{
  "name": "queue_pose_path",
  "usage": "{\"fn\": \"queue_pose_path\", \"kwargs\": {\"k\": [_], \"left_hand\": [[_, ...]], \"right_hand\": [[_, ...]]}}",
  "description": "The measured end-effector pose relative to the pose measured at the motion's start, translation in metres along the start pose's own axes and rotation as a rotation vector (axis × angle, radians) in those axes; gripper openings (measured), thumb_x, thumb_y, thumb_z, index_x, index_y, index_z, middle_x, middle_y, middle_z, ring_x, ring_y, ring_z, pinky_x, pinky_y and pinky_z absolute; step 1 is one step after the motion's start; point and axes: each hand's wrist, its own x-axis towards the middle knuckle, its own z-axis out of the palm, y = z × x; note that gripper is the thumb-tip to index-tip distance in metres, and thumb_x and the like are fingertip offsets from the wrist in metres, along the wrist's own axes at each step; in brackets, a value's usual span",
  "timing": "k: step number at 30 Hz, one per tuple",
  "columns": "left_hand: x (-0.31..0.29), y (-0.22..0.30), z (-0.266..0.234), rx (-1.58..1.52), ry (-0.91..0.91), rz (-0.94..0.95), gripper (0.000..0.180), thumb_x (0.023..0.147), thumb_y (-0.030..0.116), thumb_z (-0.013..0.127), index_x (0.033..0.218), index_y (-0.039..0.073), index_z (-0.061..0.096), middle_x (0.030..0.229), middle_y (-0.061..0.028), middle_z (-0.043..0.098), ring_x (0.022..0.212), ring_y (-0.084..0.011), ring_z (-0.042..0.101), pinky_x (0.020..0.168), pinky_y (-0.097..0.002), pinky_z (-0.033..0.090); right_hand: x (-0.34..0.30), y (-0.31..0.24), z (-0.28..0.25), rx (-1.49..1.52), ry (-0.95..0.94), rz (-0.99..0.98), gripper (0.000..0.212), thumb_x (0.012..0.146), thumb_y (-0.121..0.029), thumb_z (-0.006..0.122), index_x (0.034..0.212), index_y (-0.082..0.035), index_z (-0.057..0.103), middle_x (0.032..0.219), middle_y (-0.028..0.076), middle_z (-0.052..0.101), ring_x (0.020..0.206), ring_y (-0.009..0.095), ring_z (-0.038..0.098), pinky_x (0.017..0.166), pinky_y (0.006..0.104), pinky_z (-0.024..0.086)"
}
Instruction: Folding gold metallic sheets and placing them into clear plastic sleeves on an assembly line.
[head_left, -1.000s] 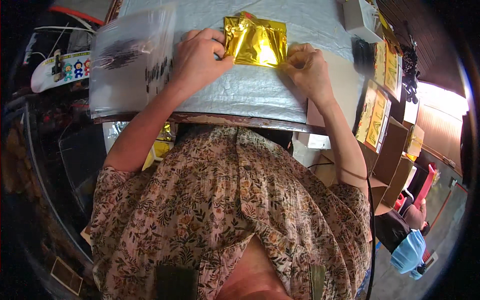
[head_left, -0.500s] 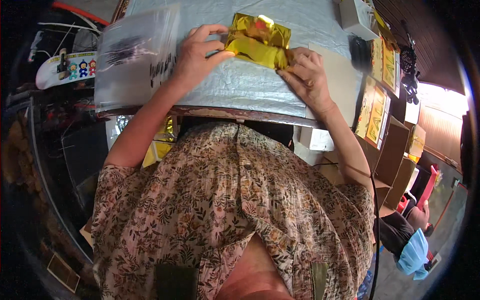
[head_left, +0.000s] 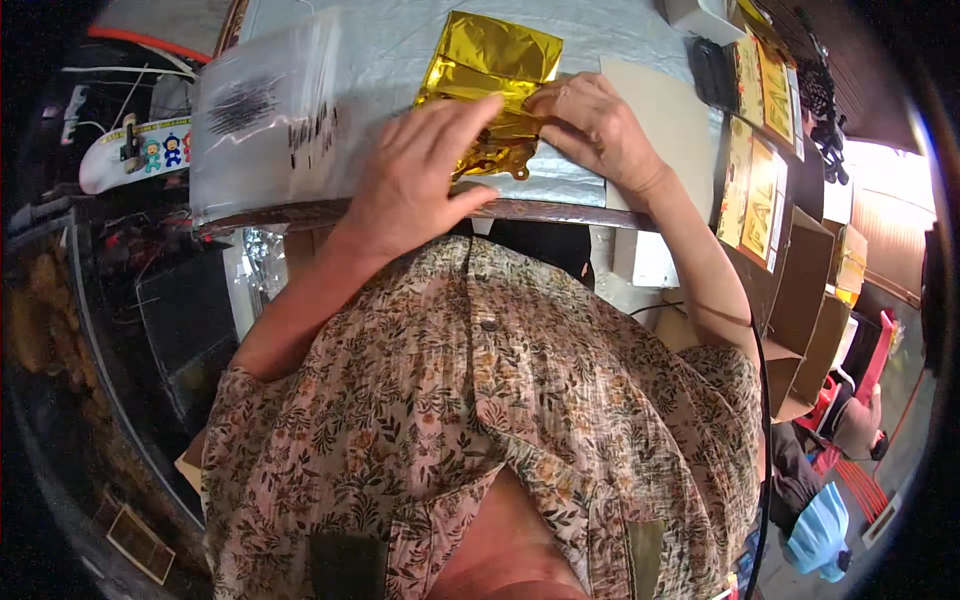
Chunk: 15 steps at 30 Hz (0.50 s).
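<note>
Since the right hand [head_left: 600, 125] pinches its 4-o'clock edge, the gold foil [head_left: 498, 52] is presumably steadied.
Left hand [head_left: 412, 172], 8 o'clock: half-open over foil; grip indeterminate.

A small workshop or packing area is suggested: a wooden-edged table [head_left: 560, 212] is covered with a silvery sheet [head_left: 382, 60], clear plastic bags [head_left: 262, 125] are laid on it, cardboard boxes [head_left: 803, 270] are stacked alongside, and another person [head_left: 857, 425] is seen beyond.
</note>
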Motion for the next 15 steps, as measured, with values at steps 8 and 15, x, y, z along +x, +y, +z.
{"fn": "queue_pose_path", "kwargs": {"k": [8,15], "left_hand": [[0.012,0.013,0.023,0.052,0.009,0.024,0.046,0.077,0.016,0.079,0.119,0.007,0.062,0.107,-0.0065,0.065,0.102,-0.0241,0.062,0.089,-0.0388,0.049],[0.012,0.008,0.033,-0.094,0.028,-0.073,0.019,0.080,0.013,0.077,0.096,0.006,0.068,0.091,-0.0090,0.069,0.086,-0.0286,0.067,0.074,-0.0396,0.054]], "right_hand": [[-0.003,0.001,0.006,0.082,0.015,0.106,0.024,0.084,-0.010,0.076,0.106,-0.004,0.068,0.111,0.007,0.070,0.108,0.031,0.063,0.096,0.0409,0.047],[-0.005,0.004,0.008,0.130,0.016,0.101,0.018,0.084,-0.011,0.076,0.100,-0.006,0.069,0.113,0.006,0.069,0.107,0.028,0.063,0.097,0.0400,0.045]]}}
